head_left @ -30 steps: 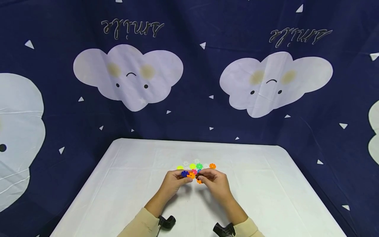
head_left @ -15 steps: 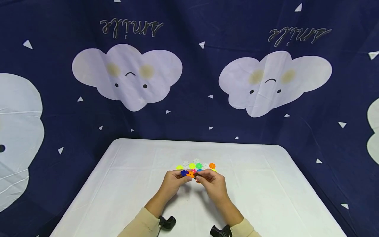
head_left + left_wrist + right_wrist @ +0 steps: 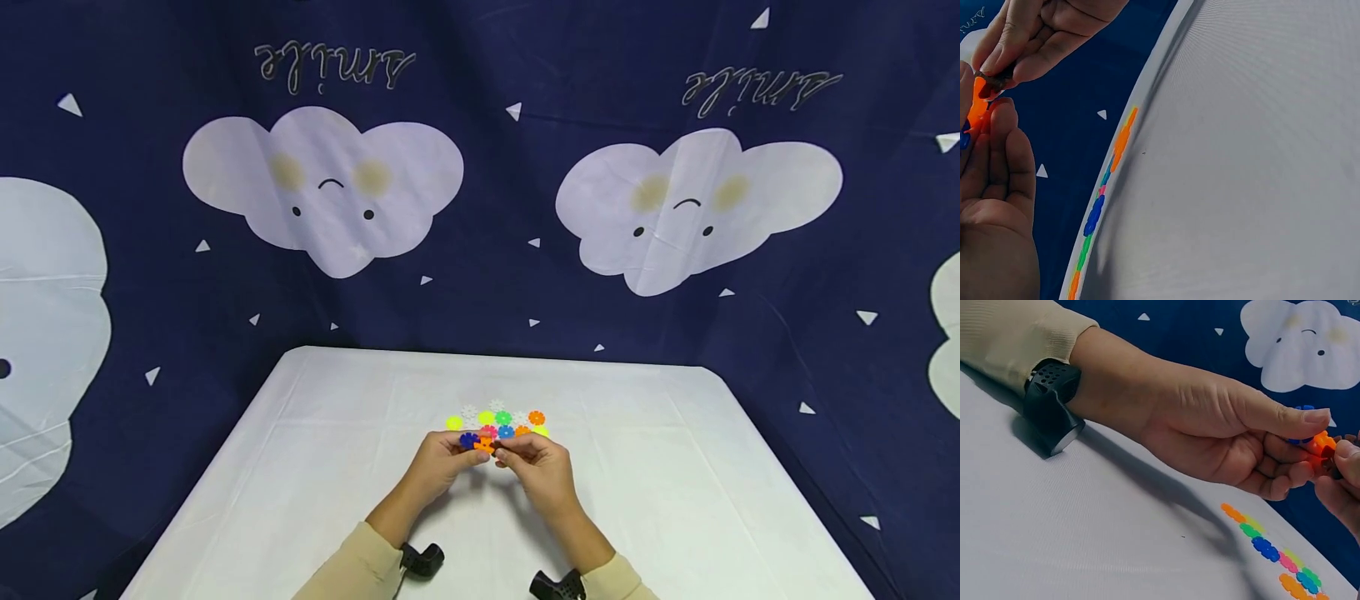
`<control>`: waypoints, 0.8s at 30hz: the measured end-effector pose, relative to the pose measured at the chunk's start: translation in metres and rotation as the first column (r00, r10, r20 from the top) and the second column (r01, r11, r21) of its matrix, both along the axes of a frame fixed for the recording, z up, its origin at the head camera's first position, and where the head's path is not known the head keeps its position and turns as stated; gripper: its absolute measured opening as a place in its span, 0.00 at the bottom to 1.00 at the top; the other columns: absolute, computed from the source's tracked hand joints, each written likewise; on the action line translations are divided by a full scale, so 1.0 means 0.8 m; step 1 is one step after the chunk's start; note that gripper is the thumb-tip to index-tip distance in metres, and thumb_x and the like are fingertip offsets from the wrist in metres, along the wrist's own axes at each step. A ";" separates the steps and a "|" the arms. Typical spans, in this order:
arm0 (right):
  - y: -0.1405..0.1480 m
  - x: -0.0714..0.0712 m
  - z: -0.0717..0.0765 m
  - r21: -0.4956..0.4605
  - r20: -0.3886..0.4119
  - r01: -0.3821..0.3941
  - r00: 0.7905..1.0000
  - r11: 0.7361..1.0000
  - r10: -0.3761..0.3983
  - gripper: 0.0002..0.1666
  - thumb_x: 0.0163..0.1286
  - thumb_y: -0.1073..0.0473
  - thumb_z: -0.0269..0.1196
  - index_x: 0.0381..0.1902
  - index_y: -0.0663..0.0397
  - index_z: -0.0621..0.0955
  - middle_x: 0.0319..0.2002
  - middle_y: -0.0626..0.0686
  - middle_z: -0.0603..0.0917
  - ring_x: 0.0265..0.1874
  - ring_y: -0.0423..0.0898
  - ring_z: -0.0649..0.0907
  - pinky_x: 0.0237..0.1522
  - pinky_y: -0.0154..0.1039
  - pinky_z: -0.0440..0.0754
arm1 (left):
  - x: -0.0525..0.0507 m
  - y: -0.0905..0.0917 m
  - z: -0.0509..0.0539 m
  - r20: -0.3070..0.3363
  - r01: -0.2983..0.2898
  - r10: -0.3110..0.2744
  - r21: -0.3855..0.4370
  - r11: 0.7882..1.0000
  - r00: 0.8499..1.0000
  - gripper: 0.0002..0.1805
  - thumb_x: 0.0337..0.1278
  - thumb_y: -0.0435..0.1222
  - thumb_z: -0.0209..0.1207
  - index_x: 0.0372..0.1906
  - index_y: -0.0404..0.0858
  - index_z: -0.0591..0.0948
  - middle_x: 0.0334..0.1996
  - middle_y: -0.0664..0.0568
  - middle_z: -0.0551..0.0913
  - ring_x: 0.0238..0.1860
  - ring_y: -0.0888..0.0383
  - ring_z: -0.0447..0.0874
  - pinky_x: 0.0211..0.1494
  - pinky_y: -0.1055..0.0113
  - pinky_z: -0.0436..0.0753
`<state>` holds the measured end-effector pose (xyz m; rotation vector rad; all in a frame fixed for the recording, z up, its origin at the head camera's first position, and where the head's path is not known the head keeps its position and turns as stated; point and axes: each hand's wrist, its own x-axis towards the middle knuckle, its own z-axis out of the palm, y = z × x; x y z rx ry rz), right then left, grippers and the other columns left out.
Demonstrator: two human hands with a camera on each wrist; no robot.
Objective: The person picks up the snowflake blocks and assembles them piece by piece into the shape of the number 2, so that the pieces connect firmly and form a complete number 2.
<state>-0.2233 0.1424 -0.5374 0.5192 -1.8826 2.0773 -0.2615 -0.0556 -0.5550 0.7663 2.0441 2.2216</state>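
Above a white counter [image 3: 637, 483], a person's 2 bare hands come together over small flower-shaped toy pieces. The left hand [image 3: 441, 454] pinches 2 of them between thumb and fingers: a dark blue disc [image 3: 468, 440] on its palm side and, right beside it, an orange disc [image 3: 484, 445] facing the other hand. The right hand [image 3: 546, 471] pinches a brown disc [image 3: 1001, 77], whose edge appears to touch the orange disc; whether they are locked together cannot be told. Just beyond the hands, more pieces lie flat in a cluster, among them a green disc [image 3: 503, 418], a pink disc [image 3: 488, 431], a yellow disc [image 3: 454, 423] and a white disc [image 3: 469, 413]

The step in hand seems to be slotting the brown disc onto the orange disc. To do it well, grip the orange disc close to the joint so the dark blue disc does not work loose, turn the brown disc crosswise, line up the 2 notches, then press straight and evenly, since a slanted push could make the pieces slip
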 end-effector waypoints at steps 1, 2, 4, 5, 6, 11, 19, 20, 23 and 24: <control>-0.001 0.000 0.000 -0.007 0.003 0.001 1.000 1.000 -0.001 0.07 0.63 0.79 0.72 0.40 0.74 0.87 0.37 0.68 0.88 0.30 0.54 0.90 0.37 0.46 0.90 | 0.000 0.000 0.001 -0.001 0.005 -0.005 0.003 1.000 1.000 0.11 0.61 0.24 0.71 0.46 0.21 0.88 0.41 0.43 0.91 0.40 0.60 0.88 0.42 0.70 0.86; -0.001 0.000 0.000 -0.012 0.000 0.002 1.000 1.000 -0.002 0.08 0.63 0.79 0.72 0.40 0.74 0.87 0.37 0.68 0.88 0.30 0.53 0.90 0.37 0.46 0.90 | 0.000 0.000 0.002 -0.005 0.007 -0.007 0.002 1.000 1.000 0.11 0.61 0.24 0.71 0.46 0.21 0.88 0.41 0.43 0.91 0.40 0.60 0.88 0.42 0.70 0.86; -0.003 0.001 0.002 -0.017 -0.011 0.006 1.000 1.000 -0.006 0.08 0.63 0.79 0.72 0.40 0.74 0.87 0.37 0.68 0.88 0.31 0.53 0.90 0.37 0.46 0.90 | 0.001 0.000 0.003 -0.014 0.004 -0.004 0.013 1.000 1.000 0.11 0.62 0.25 0.72 0.46 0.21 0.88 0.41 0.43 0.91 0.40 0.60 0.88 0.42 0.70 0.86; -0.003 0.001 0.003 -0.016 -0.020 0.006 1.000 1.000 -0.007 0.08 0.63 0.79 0.72 0.41 0.75 0.87 0.37 0.68 0.88 0.31 0.52 0.90 0.37 0.46 0.90 | 0.001 0.000 0.004 -0.016 0.000 0.000 0.015 1.000 1.000 0.11 0.62 0.26 0.72 0.46 0.21 0.88 0.41 0.43 0.91 0.40 0.60 0.88 0.42 0.70 0.86; -0.004 0.001 0.004 -0.012 -0.030 0.005 1.000 1.000 -0.006 0.08 0.64 0.78 0.72 0.41 0.75 0.86 0.37 0.69 0.88 0.31 0.52 0.90 0.37 0.46 0.90 | 0.000 0.000 0.004 -0.016 -0.001 0.001 0.024 1.000 1.000 0.12 0.62 0.26 0.72 0.46 0.21 0.88 0.41 0.43 0.91 0.40 0.60 0.88 0.42 0.70 0.86; -0.005 0.002 0.007 -0.012 -0.063 -0.017 0.998 1.000 0.016 0.09 0.65 0.79 0.71 0.44 0.76 0.86 0.39 0.70 0.88 0.34 0.50 0.90 0.40 0.46 0.90 | -0.001 -0.001 0.002 -0.016 0.018 -0.017 0.077 0.997 1.000 0.14 0.62 0.26 0.72 0.49 0.19 0.86 0.42 0.43 0.90 0.42 0.58 0.88 0.45 0.69 0.87; -0.003 0.000 0.006 0.009 -0.058 -0.023 0.998 1.000 0.023 0.08 0.68 0.78 0.68 0.44 0.77 0.86 0.39 0.70 0.88 0.35 0.52 0.91 0.40 0.45 0.90 | -0.002 -0.004 0.000 0.016 -0.017 0.015 0.125 0.992 1.000 0.19 0.63 0.28 0.72 0.51 0.16 0.83 0.44 0.42 0.90 0.44 0.56 0.89 0.48 0.65 0.88; -0.003 0.000 0.006 0.016 -0.059 -0.013 0.998 1.000 0.014 0.07 0.68 0.78 0.69 0.44 0.77 0.86 0.39 0.69 0.88 0.35 0.53 0.91 0.39 0.44 0.90 | -0.002 -0.004 0.001 0.019 -0.014 0.012 0.126 0.992 1.000 0.20 0.63 0.28 0.72 0.51 0.15 0.82 0.44 0.42 0.90 0.45 0.56 0.89 0.49 0.65 0.88; -0.002 0.000 0.005 0.031 -0.067 0.008 0.998 0.999 -0.005 0.07 0.67 0.77 0.69 0.43 0.75 0.87 0.38 0.68 0.88 0.34 0.55 0.91 0.38 0.44 0.90 | -0.002 -0.004 0.001 0.020 -0.005 0.003 0.114 0.994 1.000 0.20 0.64 0.27 0.71 0.52 0.14 0.82 0.46 0.41 0.90 0.45 0.56 0.89 0.49 0.65 0.87; -0.001 0.000 0.005 0.033 -0.073 0.009 0.997 0.999 -0.006 0.07 0.68 0.77 0.69 0.43 0.75 0.87 0.38 0.68 0.88 0.34 0.56 0.91 0.38 0.44 0.90 | -0.003 -0.004 0.001 0.021 -0.002 -0.001 0.111 0.994 1.000 0.20 0.64 0.27 0.71 0.53 0.14 0.81 0.46 0.41 0.90 0.46 0.56 0.89 0.50 0.65 0.87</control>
